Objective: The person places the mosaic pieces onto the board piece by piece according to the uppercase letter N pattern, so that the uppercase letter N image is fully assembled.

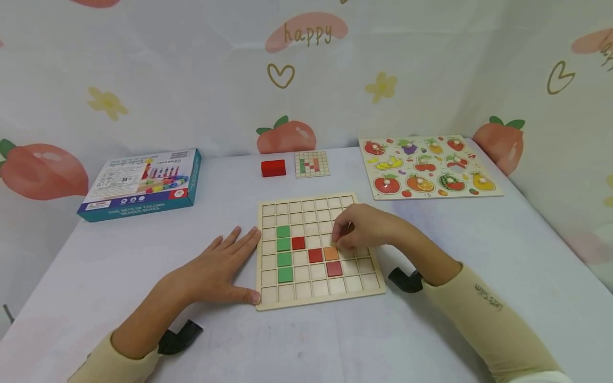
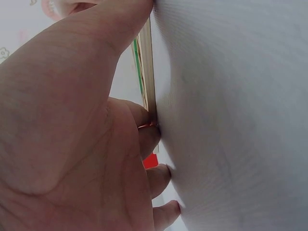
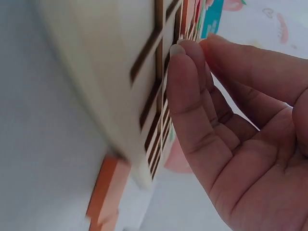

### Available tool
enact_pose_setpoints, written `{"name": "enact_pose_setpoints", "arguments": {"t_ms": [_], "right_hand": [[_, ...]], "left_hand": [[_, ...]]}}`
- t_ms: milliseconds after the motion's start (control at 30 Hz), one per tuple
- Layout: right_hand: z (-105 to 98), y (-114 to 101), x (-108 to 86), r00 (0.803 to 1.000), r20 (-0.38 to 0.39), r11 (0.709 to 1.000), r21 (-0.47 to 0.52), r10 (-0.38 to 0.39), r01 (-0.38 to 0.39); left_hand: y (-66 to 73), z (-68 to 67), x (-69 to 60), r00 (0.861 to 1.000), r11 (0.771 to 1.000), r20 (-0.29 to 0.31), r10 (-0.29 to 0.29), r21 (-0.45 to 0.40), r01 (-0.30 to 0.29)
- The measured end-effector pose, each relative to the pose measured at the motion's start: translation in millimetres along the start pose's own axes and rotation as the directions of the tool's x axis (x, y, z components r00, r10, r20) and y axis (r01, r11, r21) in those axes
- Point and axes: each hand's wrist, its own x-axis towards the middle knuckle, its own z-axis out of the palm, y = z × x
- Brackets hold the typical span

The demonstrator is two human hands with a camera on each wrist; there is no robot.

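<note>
A wooden grid board [image 1: 322,302] lies on the table, with several green tiles [image 1: 284,259] in one column and three red tiles [image 1: 315,256] stepping diagonally down to the right. Beside the middle red one is an orange tile [image 1: 330,254]. My right hand [image 1: 366,226] is over the board's right part, its thumb and fingertips pinched together at the orange tile's upper corner; the fingers partly hide the contact. In the right wrist view a bit of orange shows at the fingertips. Spread out on the table, my left hand [image 1: 213,274] touches the board's left edge with fingers and thumb.
Behind the board are a red block [image 1: 273,168] and a small card with a coloured grid pattern [image 1: 312,164]. A fruit puzzle board [image 1: 433,167] lies at the back right, and a flat toy box [image 1: 141,183] at the back left. A printed cloth hangs behind the table.
</note>
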Motion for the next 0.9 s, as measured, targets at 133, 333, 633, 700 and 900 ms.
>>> {"name": "enact_pose_setpoints", "arguments": {"t_ms": [133,333,633,700,900], "right_hand": [[-9,10,-9.7,0.997,-0.031,0.997,0.023,0.075,-0.075],[-22,29,-26.9,0.984,-0.092,0.988,0.000,0.153,-0.153],[-28,49,-44.9,0.986,-0.121,0.990,-0.070,0.117,-0.126],[-26,51,-44.9,0.988,-0.114,0.991,-0.081,0.099,-0.109],[-21,52,-43.8,0.987,-0.116,0.990,-0.083,0.107,-0.117]], "left_hand": [[-0.3,1.2,0.8,1.000,1.000,0.003,-0.006,0.001,0.006],[0.2,0.3,0.6,1.000,1.000,0.005,-0.009,0.000,0.009],[1.5,-1.7,-0.8,1.000,1.000,0.002,-0.003,-0.008,0.003],[1.2,-1.8,-0.8,1.000,1.000,0.002,-0.003,-0.007,0.003],[0.6,-1.3,-0.1,1.000,1.000,-0.002,0.005,-0.001,-0.005]]}}
